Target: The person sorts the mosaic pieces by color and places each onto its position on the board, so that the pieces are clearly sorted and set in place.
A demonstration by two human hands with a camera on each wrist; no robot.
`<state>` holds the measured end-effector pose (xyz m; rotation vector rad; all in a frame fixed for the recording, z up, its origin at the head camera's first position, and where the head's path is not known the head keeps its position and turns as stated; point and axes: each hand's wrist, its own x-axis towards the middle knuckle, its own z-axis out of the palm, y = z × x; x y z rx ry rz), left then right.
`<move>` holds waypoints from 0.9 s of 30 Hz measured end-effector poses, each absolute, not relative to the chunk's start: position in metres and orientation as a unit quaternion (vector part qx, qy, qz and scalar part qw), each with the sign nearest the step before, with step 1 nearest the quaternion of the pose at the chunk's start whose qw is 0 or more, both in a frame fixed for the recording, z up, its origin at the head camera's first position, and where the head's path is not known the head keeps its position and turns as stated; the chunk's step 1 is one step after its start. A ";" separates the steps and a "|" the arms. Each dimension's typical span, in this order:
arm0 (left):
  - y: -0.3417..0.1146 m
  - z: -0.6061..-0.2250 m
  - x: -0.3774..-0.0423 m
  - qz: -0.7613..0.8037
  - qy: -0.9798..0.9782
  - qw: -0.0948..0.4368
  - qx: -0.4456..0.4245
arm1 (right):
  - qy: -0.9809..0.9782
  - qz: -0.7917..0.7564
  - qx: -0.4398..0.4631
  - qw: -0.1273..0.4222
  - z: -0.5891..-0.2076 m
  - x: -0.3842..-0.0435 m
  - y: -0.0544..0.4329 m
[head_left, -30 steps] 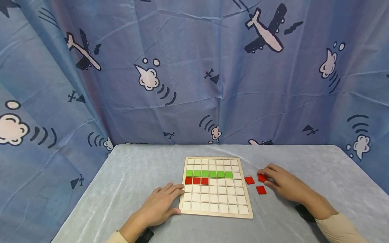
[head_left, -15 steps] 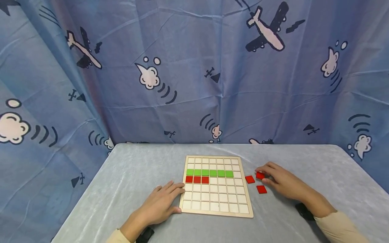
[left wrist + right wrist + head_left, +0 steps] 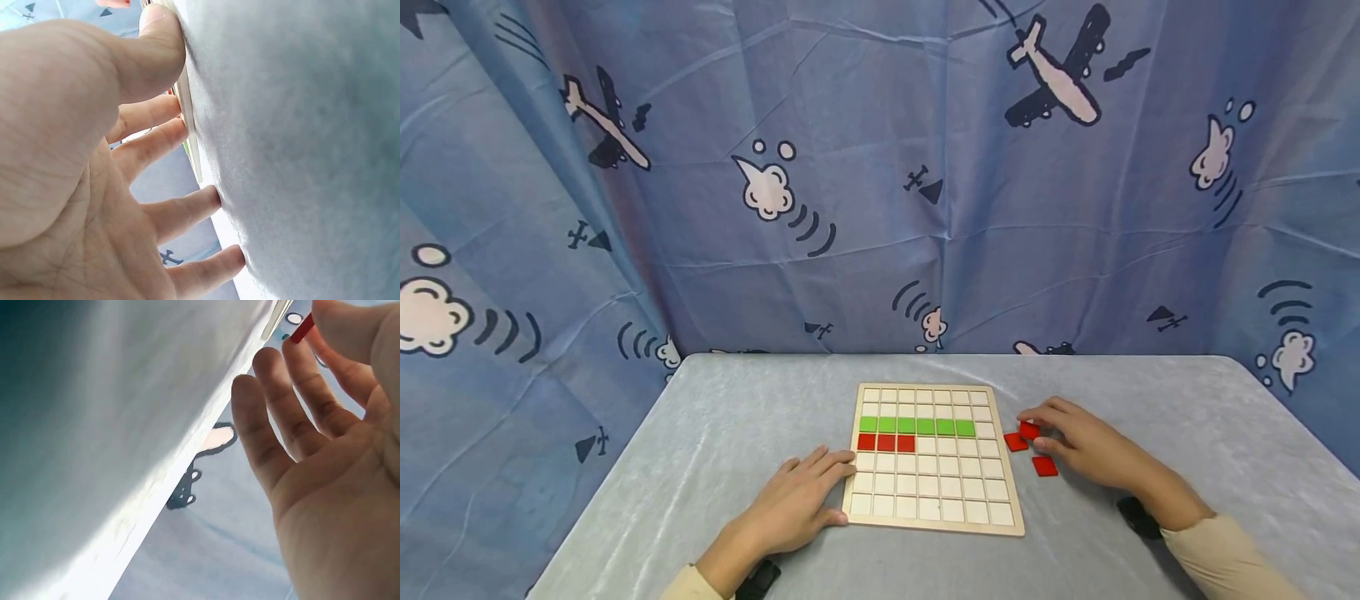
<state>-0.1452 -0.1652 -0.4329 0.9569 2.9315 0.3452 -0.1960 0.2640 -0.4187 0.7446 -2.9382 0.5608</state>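
Observation:
A wooden grid board [image 3: 947,526] lies on the table, with a row of green square tiles [image 3: 916,427] and, below it, three red tiles [image 3: 886,443] at the left end of their row. My left hand [image 3: 797,504] rests at the board's left edge; in the left wrist view its thumb [image 3: 162,53] and two fingers touch the edge, the other fingers spread on the cloth. To the right of the board, my right hand [image 3: 1086,442] pinches a red tile [image 3: 1028,430] between thumb and fingers. This tile [image 3: 302,329] shows edge-on in the right wrist view.
Two more red tiles lie on the table: one [image 3: 1016,442] close to the board's right edge, another [image 3: 1044,466] nearer the front. Pale grey cloth [image 3: 737,417] covers the table. A blue curtain [image 3: 850,167] printed with planes hangs behind it.
The right hand has moved left toward the board with the pinched red tile, which now overlaps the loose tile beside the board in the head view. The left hand has stayed in place.

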 end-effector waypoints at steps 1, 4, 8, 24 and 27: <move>-0.165 -0.433 -0.145 0.112 0.945 0.020 0.308 | -0.953 0.183 0.241 0.028 -0.418 -0.196 0.261; -0.165 -0.433 -0.146 0.113 0.945 0.023 0.306 | -0.951 0.190 0.245 0.022 -0.418 -0.198 0.253; -0.165 -0.433 -0.146 0.115 0.945 0.028 0.304 | -0.946 0.192 0.262 0.016 -0.418 -0.200 0.242; -0.165 -0.432 -0.145 0.113 0.947 0.033 0.299 | -0.929 0.192 0.316 0.024 -0.424 -0.207 0.207; -0.165 -0.432 -0.145 0.114 0.946 0.029 0.301 | -0.926 0.188 0.326 0.031 -0.425 -0.209 0.200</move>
